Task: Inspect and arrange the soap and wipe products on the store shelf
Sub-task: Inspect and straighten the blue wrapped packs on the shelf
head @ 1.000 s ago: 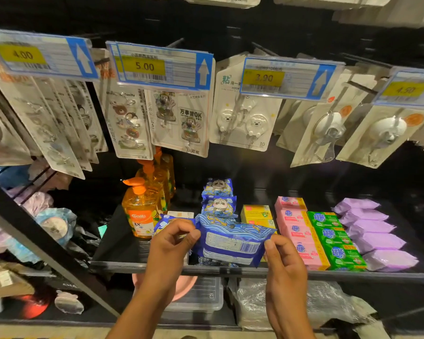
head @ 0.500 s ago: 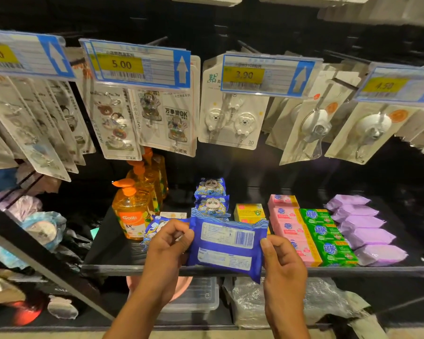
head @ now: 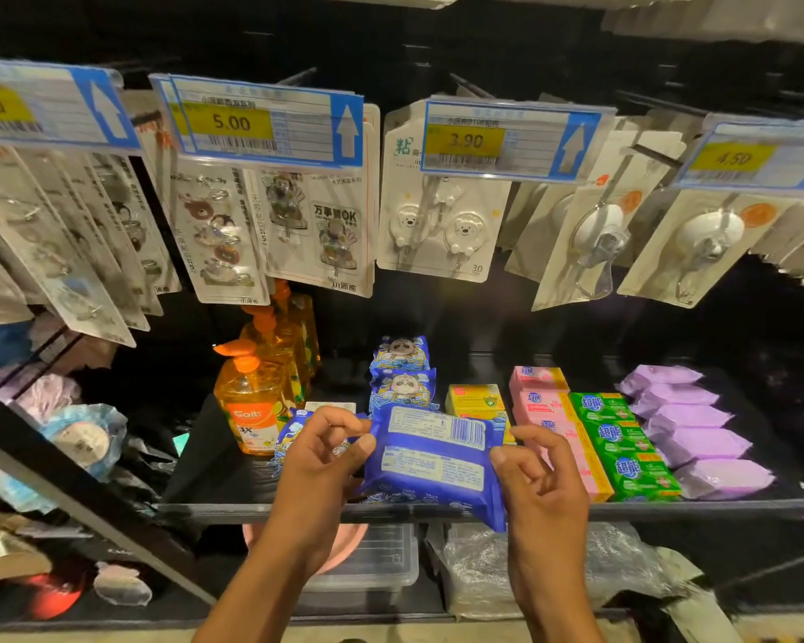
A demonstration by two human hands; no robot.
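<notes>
A blue wipe pack (head: 435,461) is held over the front edge of the black shelf (head: 697,509), its printed back with a barcode facing me. My left hand (head: 319,461) pinches its left end and my right hand (head: 541,484) pinches its right end. Behind it two more panda-print blue wipe packs (head: 402,371) lie in a row, and another blue pack (head: 291,431) lies partly hidden behind my left hand. To the right sit a yellow soap box (head: 476,401), pink soap bars (head: 537,401), green soap bars (head: 623,445) and purple packs (head: 690,422).
Orange pump soap bottles (head: 251,406) stand at the shelf's left. Carded hooks (head: 442,225) and price tags (head: 261,123) hang above. Below the shelf are a clear plastic tub (head: 372,563), a pink basin (head: 340,549) and bagged goods (head: 479,573). A slanted black rail (head: 56,466) crosses the left.
The pack has been turned over in both hands, from its edge facing me to its printed back, and lifted slightly toward me. The view shifted a little to the right.
</notes>
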